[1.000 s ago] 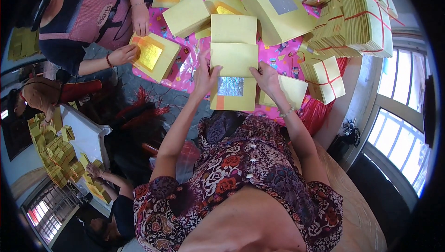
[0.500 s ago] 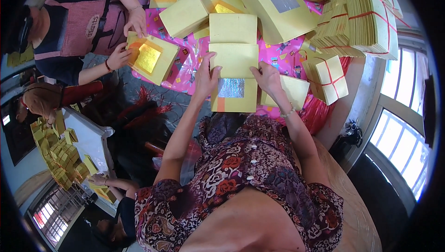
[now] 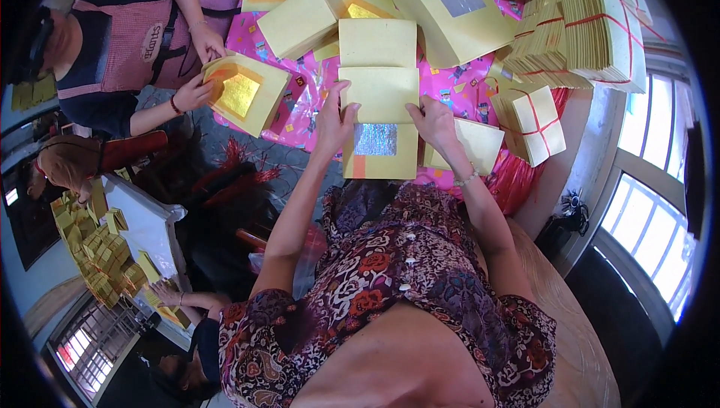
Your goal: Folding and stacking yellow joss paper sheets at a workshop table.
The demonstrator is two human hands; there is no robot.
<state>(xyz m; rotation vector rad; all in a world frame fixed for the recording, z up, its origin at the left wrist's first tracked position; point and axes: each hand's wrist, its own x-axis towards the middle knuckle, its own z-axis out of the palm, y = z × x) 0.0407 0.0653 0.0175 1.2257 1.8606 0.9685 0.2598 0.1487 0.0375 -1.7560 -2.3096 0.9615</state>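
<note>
Pinched between my two hands, a plain pale-yellow sheet of joss paper (image 3: 380,95) is held by its left and right edges; I cannot tell if it is one sheet or several. My left hand (image 3: 334,121) is closed on its left edge, thumb and finger at the side. My right hand (image 3: 435,121) is closed on the right edge, fingers curled. Just below and partly under it lies a yellow sheet with a silver foil square (image 3: 375,140) and an orange strip. Beyond it lies another plain yellow sheet (image 3: 377,43).
A pink patterned cover (image 3: 315,82) lies under the papers. Bundles tied with red string (image 3: 604,29) stack at the far right; a smaller tied bundle (image 3: 531,124) sits nearer. At left a co-worker's hands hold a gold-foil paper stack (image 3: 241,93). Another table (image 3: 142,220) holds yellow bundles.
My hands and the held sheet stay almost in place, the sheet marginally farther up. The co-worker's upper hand has drawn back from the gold-foil stack's top face to its corner.
</note>
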